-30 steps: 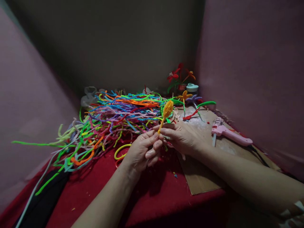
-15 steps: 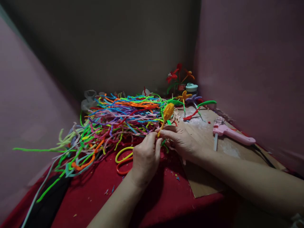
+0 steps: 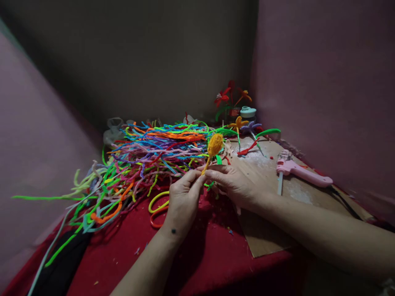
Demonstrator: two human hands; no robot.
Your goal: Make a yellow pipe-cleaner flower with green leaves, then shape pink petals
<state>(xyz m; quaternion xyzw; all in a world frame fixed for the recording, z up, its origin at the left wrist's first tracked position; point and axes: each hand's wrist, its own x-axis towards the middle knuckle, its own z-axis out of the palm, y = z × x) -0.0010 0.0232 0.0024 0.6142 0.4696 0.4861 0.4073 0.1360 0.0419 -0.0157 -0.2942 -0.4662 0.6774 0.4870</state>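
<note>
Closing in on three sides, dull pink walls (image 3: 324,82) box in a worktop (image 3: 200,255) draped in red cloth. Beyond the left hand (image 3: 182,197) sprawls a heap of coloured pipe cleaners (image 3: 148,152); a brown board (image 3: 265,172) lies under the right hand (image 3: 234,185), with a pink glue gun (image 3: 300,172) further right. Both hands are curled shut, fingertips pinching the stem of an orange bud (image 3: 214,144), raised just above them.

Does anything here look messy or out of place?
The pile of pipe cleaners sprawls loose, with strands trailing off the red cloth. Small coloured scraps dot the cloth, and whitish smears mark the cardboard sheet. Nothing looks broken.
</note>
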